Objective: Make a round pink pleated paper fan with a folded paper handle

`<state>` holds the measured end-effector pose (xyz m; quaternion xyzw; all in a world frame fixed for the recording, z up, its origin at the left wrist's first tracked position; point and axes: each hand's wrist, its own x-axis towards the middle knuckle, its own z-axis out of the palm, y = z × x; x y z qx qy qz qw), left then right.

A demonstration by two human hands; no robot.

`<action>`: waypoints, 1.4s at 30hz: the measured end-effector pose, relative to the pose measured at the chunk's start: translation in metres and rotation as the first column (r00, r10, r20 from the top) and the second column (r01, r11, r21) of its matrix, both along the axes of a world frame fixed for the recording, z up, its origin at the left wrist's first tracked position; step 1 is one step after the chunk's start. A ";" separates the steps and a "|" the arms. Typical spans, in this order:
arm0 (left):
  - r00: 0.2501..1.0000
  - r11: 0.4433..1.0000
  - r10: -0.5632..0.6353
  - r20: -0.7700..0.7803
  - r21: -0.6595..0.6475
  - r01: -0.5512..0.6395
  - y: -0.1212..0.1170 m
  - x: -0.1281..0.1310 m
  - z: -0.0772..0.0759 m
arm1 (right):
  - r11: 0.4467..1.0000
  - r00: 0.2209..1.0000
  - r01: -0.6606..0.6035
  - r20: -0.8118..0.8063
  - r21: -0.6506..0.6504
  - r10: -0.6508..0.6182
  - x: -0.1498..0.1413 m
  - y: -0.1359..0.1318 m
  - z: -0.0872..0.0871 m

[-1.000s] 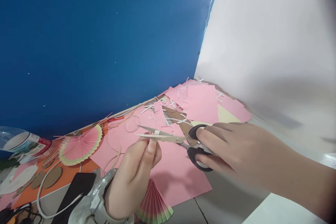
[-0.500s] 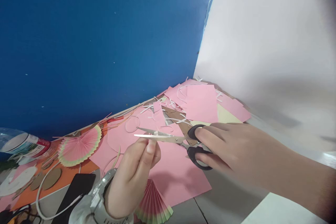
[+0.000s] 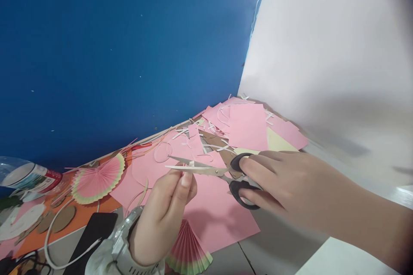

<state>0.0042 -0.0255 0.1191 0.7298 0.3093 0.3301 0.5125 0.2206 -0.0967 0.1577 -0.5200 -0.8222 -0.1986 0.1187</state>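
My right hand [image 3: 277, 180] has its thumb and fingers through the black handles of a pair of scissors [image 3: 217, 171]. The scissors' blades are apart and point left. Between the blades shows a small whitish tip, pinched from below by my left hand [image 3: 166, 210]. A pink pleated paper fan [image 3: 190, 251] with a green edge spreads out beneath my left hand; its narrow end passes behind the palm, where the hold is hidden. My left wrist wears a pale watch [image 3: 124, 240].
Pink paper sheets [image 3: 226, 219] and thin offcuts cover the floor. At left lie another pleated fan [image 3: 98, 178], a plastic jar [image 3: 34, 178], cardboard discs [image 3: 63, 219], a black phone [image 3: 92, 242] and a white cable [image 3: 48, 240]. Blue [image 3: 129, 51] and white walls [image 3: 322, 51] stand behind.
The scissors and my right hand have shifted very slightly, with the blades a little differently angled around the whitish tip. My left hand keeps its pinch; all else is still.
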 end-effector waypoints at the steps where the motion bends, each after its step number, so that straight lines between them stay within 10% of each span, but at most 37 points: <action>1: 1.000 1.000 -0.001 0.003 -0.002 0.001 0.000 0.000 0.000 | 1.000 1.000 0.003 0.000 0.004 -0.003 0.000 0.000 0.000; 17: 1.000 0.999 -0.010 0.025 -0.053 0.011 0.001 0.002 -0.003 | 0.998 1.000 0.009 0.023 0.060 -0.011 0.002 0.001 -0.009; 27: 0.998 0.972 0.017 0.062 -0.234 -0.002 -0.002 0.008 0.015 | 0.945 0.920 0.189 -0.288 -0.266 -0.266 0.011 0.003 -0.010; 34: 0.924 0.942 0.262 0.279 -0.281 -0.182 0.020 0.001 0.004 | 0.885 0.904 0.307 -0.182 -0.350 -0.386 0.028 0.011 -0.048; 42: 0.974 0.962 0.137 0.180 -0.257 -0.088 0.008 0.006 0.000 | 0.870 0.852 0.380 -0.248 -0.314 -0.462 0.037 0.014 -0.079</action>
